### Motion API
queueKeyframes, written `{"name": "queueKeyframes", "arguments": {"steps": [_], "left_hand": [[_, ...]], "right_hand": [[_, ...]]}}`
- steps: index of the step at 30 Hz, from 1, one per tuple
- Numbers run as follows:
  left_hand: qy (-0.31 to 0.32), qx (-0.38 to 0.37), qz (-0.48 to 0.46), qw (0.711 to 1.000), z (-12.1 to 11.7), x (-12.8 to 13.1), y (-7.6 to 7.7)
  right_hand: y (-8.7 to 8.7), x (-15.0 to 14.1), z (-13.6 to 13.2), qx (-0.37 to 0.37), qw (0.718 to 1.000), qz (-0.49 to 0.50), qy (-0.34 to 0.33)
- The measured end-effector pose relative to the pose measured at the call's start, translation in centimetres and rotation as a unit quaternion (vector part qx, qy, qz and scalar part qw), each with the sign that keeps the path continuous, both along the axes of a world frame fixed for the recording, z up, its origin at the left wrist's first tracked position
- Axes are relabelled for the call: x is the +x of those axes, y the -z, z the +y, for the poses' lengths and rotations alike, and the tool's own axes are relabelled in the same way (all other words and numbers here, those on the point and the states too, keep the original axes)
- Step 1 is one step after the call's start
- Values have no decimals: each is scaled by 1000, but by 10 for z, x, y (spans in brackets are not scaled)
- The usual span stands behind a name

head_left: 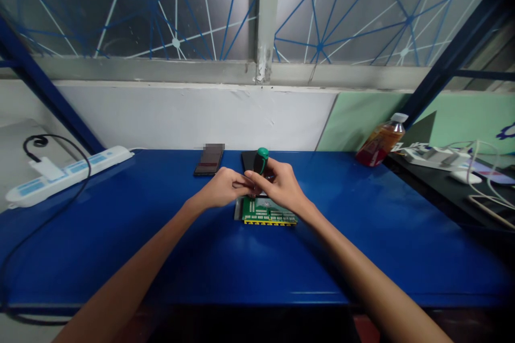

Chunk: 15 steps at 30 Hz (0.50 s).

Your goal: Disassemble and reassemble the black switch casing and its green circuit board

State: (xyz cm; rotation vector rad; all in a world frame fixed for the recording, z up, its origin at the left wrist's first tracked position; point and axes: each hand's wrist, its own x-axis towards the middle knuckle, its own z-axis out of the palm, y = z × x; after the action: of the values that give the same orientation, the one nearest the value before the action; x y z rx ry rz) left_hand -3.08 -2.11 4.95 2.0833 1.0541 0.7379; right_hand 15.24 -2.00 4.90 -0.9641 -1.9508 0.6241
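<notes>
A green circuit board [263,212] with a row of yellow parts along its near edge lies on the blue table [193,262]. Over its far side, my right hand [284,182] is closed round a screwdriver [262,156] with a green and black handle. The tool stands nearly upright, and its tip is hidden behind my fingers. My left hand [225,186] comes in from the left with its fingers pinched together close to the shaft, above the board's far left corner. What the left fingertips hold, if anything, is too small to make out.
A phone [210,159] lies left of my hands, and a dark flat object [248,161] sits behind the screwdriver. At left is a white power strip [72,174] with a black cable [82,182]. A drink bottle [380,140] leans at right, near cables and chargers [438,156].
</notes>
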Motion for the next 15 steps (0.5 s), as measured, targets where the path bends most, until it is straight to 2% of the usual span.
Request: {"name": "queueKeyframes", "arguments": {"steps": [4, 11, 15], "left_hand": [[-5, 11, 14, 1000, 0, 0, 0], [-5, 33, 6, 999, 5, -6, 9], [-8, 26, -5, 1000, 6, -6, 11]], "right_hand": [[1, 0, 1, -9, 1000, 4, -10], [3, -2, 2, -47, 997, 53, -43], [4, -2, 2, -46, 997, 51, -34]]}}
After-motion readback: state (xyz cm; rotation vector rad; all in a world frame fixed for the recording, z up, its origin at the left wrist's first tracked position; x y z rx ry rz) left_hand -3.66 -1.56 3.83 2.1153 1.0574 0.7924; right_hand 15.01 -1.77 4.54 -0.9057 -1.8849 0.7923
